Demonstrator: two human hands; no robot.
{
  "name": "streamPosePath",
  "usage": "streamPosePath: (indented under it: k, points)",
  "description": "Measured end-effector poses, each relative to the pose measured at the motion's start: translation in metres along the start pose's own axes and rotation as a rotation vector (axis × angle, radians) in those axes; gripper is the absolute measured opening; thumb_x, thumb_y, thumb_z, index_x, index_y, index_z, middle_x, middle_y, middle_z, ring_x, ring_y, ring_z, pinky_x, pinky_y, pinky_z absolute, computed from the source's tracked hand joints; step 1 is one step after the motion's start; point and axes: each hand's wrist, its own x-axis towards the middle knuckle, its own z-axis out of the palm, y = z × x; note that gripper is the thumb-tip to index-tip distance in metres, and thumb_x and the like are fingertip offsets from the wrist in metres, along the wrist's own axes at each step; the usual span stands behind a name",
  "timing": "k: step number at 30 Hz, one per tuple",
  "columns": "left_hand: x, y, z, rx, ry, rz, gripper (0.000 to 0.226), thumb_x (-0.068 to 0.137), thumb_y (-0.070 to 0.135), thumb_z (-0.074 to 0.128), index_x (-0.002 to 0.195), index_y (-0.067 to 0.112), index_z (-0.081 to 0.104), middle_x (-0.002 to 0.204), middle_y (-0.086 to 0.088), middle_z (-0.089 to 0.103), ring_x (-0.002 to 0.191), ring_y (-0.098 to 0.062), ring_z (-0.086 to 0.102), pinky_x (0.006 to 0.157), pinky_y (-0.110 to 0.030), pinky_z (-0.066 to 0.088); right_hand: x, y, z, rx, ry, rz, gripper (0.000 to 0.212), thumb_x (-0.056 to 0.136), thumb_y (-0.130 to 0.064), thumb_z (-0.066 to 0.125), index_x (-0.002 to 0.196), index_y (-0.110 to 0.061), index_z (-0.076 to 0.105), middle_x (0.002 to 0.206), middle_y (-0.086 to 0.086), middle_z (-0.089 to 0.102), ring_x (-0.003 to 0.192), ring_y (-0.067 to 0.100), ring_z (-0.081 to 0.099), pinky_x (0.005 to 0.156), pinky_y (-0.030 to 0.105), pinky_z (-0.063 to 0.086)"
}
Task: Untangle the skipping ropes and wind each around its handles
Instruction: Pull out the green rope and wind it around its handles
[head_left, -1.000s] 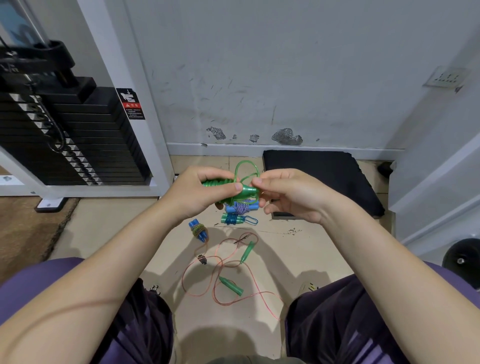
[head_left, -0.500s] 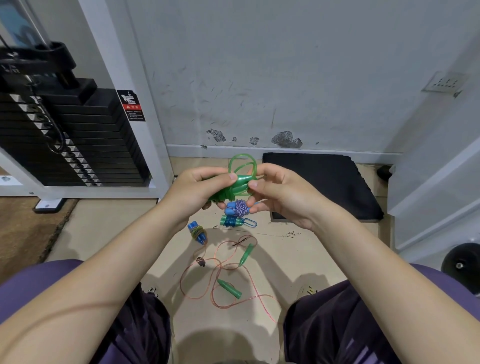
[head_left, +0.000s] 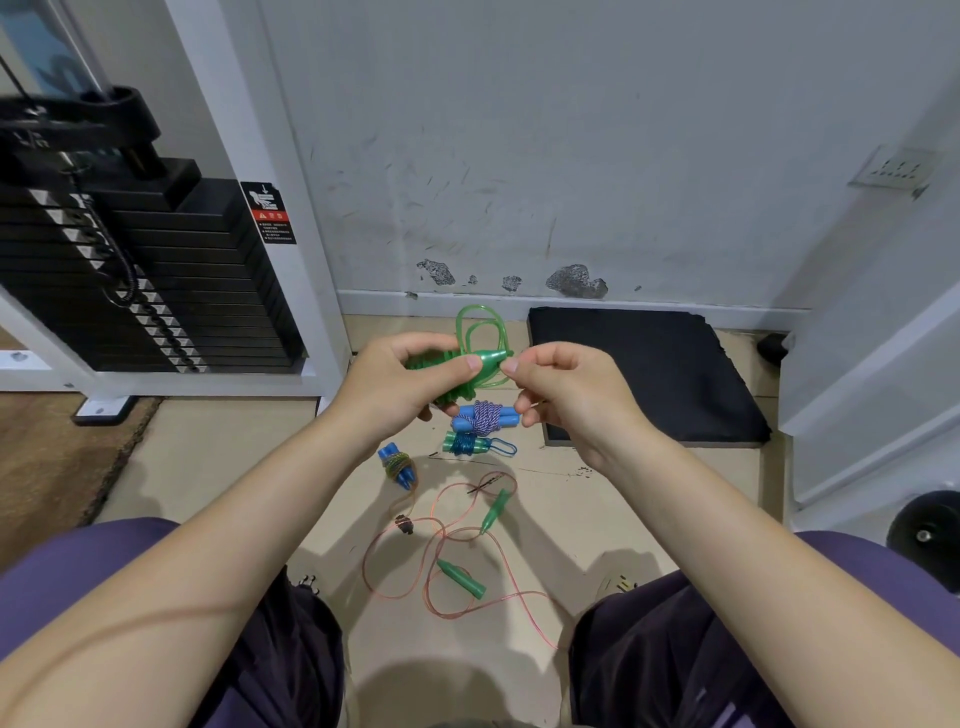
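Observation:
My left hand (head_left: 400, 382) grips a pair of green handles (head_left: 480, 362) wrapped in clear green rope. A few loose loops of that green rope (head_left: 475, 325) stick up above the handles. My right hand (head_left: 563, 387) pinches the rope at the handles' tip. On the floor below lie three wound ropes: a blue-handled one with purple cord (head_left: 485, 415), a teal one (head_left: 467, 445) and a blue one with mixed cord (head_left: 398, 466). Nearer me, a thin pink rope (head_left: 441, 551) with two green handles (head_left: 462, 571) lies loose and looped.
A black weight stack in a white frame (head_left: 156, 280) stands at the left. A dark mat (head_left: 644, 374) lies against the wall on the right. A round dark weight (head_left: 927, 535) sits at the far right. My knees flank the pink rope.
Both hands have risen slightly with the green handles. The loose green loops above the handles have grown taller, and my right fingers have shifted to the handles' tip.

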Motion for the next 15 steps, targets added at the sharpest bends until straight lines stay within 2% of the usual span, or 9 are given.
streamPosePath:
  k: [3,7,11,15]
  points:
    - [0.0018,-0.0065,0.0021,0.030,-0.018,0.026,0.018,0.084,0.021,0.077,0.093,0.009,0.068,0.080,-0.009,0.070,0.058,-0.025,0.069,0.048,-0.025,0.044,-0.0014,0.0006,0.0008,-0.008,0.036,-0.012,0.009,0.083,-0.004,0.073,0.085,0.000,0.066,0.064,0.010,0.057,0.048,0.017,0.052,0.044,0.024,0.047]
    - [0.0022,-0.0092,0.0039,0.051,-0.059,0.031,0.019,0.088,0.023,0.072,0.088,0.009,0.059,0.090,-0.013,0.070,0.060,-0.028,0.069,0.051,-0.031,0.045,-0.0033,0.0009,0.0052,-0.132,0.121,-0.131,0.007,0.083,-0.002,0.073,0.086,0.000,0.066,0.068,0.010,0.058,0.044,0.014,0.052,0.042,0.025,0.047]
    - [0.0015,-0.0094,0.0046,0.048,-0.084,0.013,0.027,0.091,0.023,0.069,0.095,0.001,0.055,0.091,-0.011,0.071,0.061,-0.028,0.069,0.050,-0.030,0.046,-0.0031,0.0016,0.0064,-0.238,0.172,-0.201,0.008,0.083,-0.005,0.075,0.083,-0.001,0.067,0.064,0.007,0.057,0.042,0.011,0.052,0.042,0.024,0.046]
    - [0.0011,-0.0109,0.0057,0.046,-0.096,0.019,0.023,0.092,0.022,0.068,0.095,0.004,0.054,0.088,-0.012,0.071,0.062,-0.027,0.069,0.048,-0.028,0.046,-0.0054,-0.0002,0.0079,-0.209,0.111,-0.161,0.007,0.086,-0.004,0.070,0.082,-0.001,0.065,0.061,0.009,0.055,0.038,0.010,0.049,0.041,0.023,0.043]
